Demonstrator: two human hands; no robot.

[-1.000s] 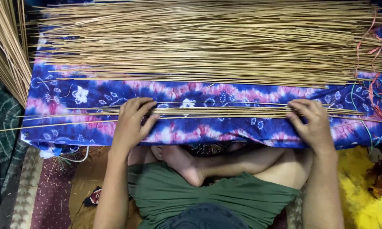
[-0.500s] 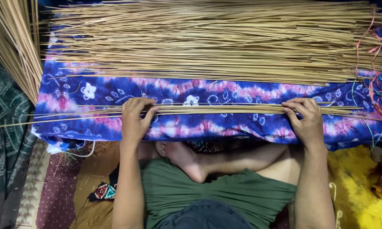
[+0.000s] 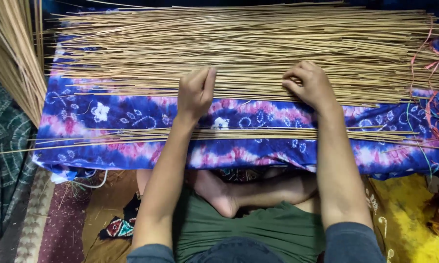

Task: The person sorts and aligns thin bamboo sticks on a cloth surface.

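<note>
A blue, pink and white tie-dyed cloth is spread across the scene. A slanting sheaf of pale reeds is seen at the left edge above a dark green patterned fabric, and a tangle of orange and green strings lies at the right. Lower down, a maroon dotted mat, a yellow cloth and a white cord are seen on the floor.

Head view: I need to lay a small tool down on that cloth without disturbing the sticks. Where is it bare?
Bare cloth shows in the band between the big stick pile and the small stick row, left of the left hand, and along the near edge. The far half is crowded.
</note>
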